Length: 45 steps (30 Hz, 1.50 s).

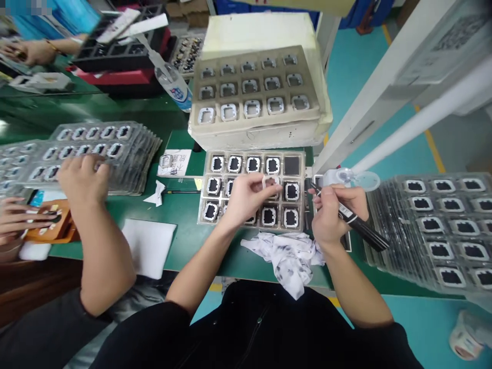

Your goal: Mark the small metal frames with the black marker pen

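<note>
My left hand is over the clear tray in front of me, its thumb and fingers pinching a small white frame. White frames with black centres fill most of the tray's pockets; the top right pocket holds no white frame. To the right of the tray, my right hand is closed around a black marker-like pen, its tip end pointing up and left toward the tray. A crumpled, spotted white cloth lies below the tray.
A tilted beige tray of frames rests on a white foam box behind. Stacked trays stand right and left. A bottle is at back left. A co-worker's arm reaches in from the left. A white post rises at right.
</note>
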### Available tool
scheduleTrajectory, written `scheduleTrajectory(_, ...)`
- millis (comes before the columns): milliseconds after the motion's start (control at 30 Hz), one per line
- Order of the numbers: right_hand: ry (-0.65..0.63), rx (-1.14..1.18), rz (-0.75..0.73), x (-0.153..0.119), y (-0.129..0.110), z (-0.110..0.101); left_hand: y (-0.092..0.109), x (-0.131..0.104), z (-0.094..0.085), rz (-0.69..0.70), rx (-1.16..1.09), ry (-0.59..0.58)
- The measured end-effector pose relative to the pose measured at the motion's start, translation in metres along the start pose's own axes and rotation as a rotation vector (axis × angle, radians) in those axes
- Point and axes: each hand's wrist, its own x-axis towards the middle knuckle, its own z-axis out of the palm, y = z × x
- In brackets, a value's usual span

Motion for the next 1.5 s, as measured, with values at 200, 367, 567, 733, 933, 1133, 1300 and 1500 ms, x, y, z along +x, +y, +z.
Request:
scheduleTrajectory(200,0.056,0.007,0.06,0.005,0.001,-0.001,0.008,0.063,0.031,0.095,0.495,0.149)
scheduleTrajectory(367,0.035,-0.077,0.051,0.005,-0.001,-0.003,0.004,0.079,0.059,0.154,0.779,0.118)
scheduleTrajectory(567,0.013,-0.069,0.046,0.007,-0.002,-0.004,0.007,-0.005,0.017,0.134,0.428,0.179)
scheduleTrajectory(733,0.021,-0.13,0.047,0.007,0.002,-0.008,-0.029,-0.141,-0.02,-0.497,-0.159,0.236)
scheduleTrajectory(933,-0.048,-0.124,-0.008,0.005,0.008,-0.006,-0.042,-0.175,-0.019,-0.593,-0.706,0.439)
scheduleTrajectory(1133,-0.067,-0.136,-0.038,0.003,0.015,-0.005,-0.044,-0.141,-0.022,-0.534,-0.668,0.493)
scheduleTrajectory(1300,-0.034,-0.088,-0.072,0.003,0.015,-0.003,-0.045,-0.119,-0.013,-0.426,-0.727,0.561)
scheduleTrajectory(1500,0.064,-0.104,-0.026,0.01,0.011,-0.002,-0.028,-0.106,0.006,-0.246,-0.786,0.542)
